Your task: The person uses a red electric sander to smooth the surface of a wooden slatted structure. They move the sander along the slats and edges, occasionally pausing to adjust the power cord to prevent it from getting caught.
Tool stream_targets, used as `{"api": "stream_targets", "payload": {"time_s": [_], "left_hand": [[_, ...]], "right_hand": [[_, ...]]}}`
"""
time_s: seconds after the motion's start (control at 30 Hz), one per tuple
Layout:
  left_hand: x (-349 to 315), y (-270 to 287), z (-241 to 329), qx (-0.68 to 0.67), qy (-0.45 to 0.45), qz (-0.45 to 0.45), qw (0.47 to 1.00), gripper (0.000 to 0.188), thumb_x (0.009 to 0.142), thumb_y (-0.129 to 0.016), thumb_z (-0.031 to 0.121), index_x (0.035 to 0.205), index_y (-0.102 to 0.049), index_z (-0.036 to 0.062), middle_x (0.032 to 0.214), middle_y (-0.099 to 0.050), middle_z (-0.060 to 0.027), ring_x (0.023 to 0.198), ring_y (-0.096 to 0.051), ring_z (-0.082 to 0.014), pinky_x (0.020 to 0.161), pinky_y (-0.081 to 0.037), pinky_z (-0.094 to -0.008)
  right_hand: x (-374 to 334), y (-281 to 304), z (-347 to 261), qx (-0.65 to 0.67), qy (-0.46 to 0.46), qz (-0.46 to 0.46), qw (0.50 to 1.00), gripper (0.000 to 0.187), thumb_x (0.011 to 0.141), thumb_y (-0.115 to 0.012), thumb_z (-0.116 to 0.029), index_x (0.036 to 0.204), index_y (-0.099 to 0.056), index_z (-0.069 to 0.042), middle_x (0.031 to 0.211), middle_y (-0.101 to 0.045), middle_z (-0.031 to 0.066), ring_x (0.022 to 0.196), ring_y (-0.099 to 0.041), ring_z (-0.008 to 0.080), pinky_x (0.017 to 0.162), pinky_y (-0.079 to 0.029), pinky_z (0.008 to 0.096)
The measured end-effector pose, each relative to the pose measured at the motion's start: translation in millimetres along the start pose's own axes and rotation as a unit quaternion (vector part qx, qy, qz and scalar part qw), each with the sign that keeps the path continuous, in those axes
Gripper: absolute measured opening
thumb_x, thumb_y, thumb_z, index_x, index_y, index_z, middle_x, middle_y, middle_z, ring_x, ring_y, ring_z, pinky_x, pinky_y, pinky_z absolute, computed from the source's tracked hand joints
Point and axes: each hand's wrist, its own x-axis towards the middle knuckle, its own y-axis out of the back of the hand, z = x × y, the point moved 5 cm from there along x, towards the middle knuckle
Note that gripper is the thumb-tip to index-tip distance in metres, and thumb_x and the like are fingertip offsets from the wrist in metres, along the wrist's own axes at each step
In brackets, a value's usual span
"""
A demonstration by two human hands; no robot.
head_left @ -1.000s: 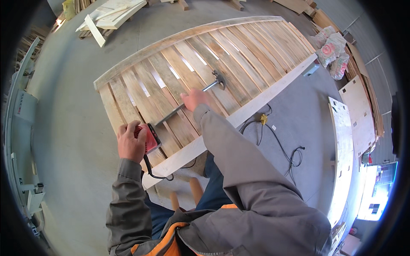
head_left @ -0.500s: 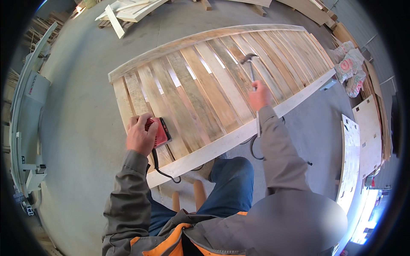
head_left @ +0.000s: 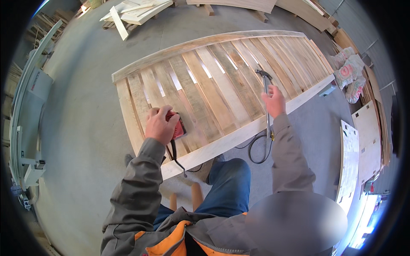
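Observation:
My left hand (head_left: 161, 125) is closed over a red power sander (head_left: 177, 129) that rests on the slats near the left end of a long wooden slatted panel (head_left: 212, 94). From the sander a black cord (head_left: 174, 152) hangs past the near rail. My right hand (head_left: 274, 101) has its fingers around the handle of a claw hammer (head_left: 265, 77) at the panel's near side. The hammer's head points away from me over the slats, and its handle end reaches past the near rail. My palm hides part of the handle.
A looped black cable (head_left: 253, 158) hangs below the near rail. Boards are stacked at the far left (head_left: 139, 13). Sacks (head_left: 351, 72) and leaning sheets (head_left: 368, 141) stand on the right. A long grey machine (head_left: 39, 94) stands at the left.
The sander has slid to the right under my left hand. My right hand and the hammer have moved right and nearer to me, with the hammer's head now lower over the slats.

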Motion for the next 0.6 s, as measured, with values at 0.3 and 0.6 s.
{"api": "stream_targets", "payload": {"time_s": [0.3,0.6], "left_hand": [[-11,-9,-5,0.025,-0.134,0.003,0.991,0.035,0.096,-0.067,0.031,0.125,-0.074,0.0132,0.123,-0.068,-0.0201,0.123,-0.058,-0.038,0.103,-0.049,-0.0468],[-31,39,-62,-0.447,0.161,-0.112,0.873,0.044,0.106,-0.057,0.013,0.149,-0.057,0.0073,0.132,-0.066,-0.018,0.114,-0.067,-0.0216,0.079,-0.062,-0.034]], "right_hand": [[-161,-112,-256,0.26,0.156,-0.244,0.921,0.077,0.095,-0.077,-0.042,0.148,-0.048,0.005,0.134,-0.059,0.0258,0.116,-0.064,0.035,0.098,-0.055,0.0422],[-184,-162,-285,0.051,0.228,-0.214,0.949,0.085,0.092,-0.081,-0.035,0.155,-0.039,0.003,0.145,-0.046,0.0265,0.129,-0.055,0.0436,0.109,-0.049,0.0449]]}}
